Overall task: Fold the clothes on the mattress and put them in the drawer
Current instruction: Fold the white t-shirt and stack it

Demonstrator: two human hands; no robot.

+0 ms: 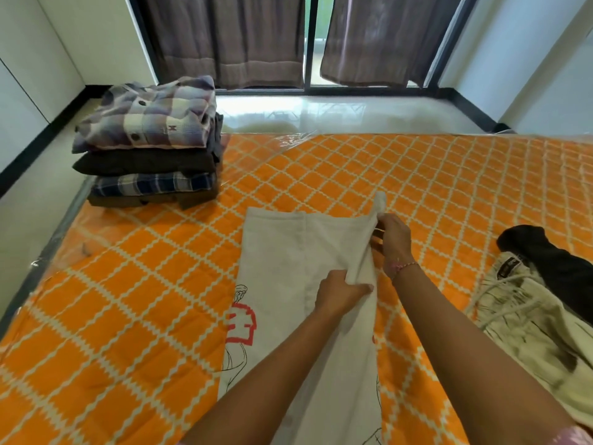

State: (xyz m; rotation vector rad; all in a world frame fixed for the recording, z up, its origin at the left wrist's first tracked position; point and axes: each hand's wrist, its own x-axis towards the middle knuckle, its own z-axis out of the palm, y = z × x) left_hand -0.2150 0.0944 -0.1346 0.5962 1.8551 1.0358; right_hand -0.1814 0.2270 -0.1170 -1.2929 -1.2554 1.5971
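White shirt (276, 252) lying mid-mattress (144, 284); left hand (340, 292) and right hand (393, 239) both pinching its folded right edge; looking light, limp, best gripping at edges

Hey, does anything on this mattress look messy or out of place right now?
Mostly tidy. The folded stack sits neatly at the far left corner. The odd spot is the right edge: a black garment and cream drawstring shorts lie crumpled together, unfolded.
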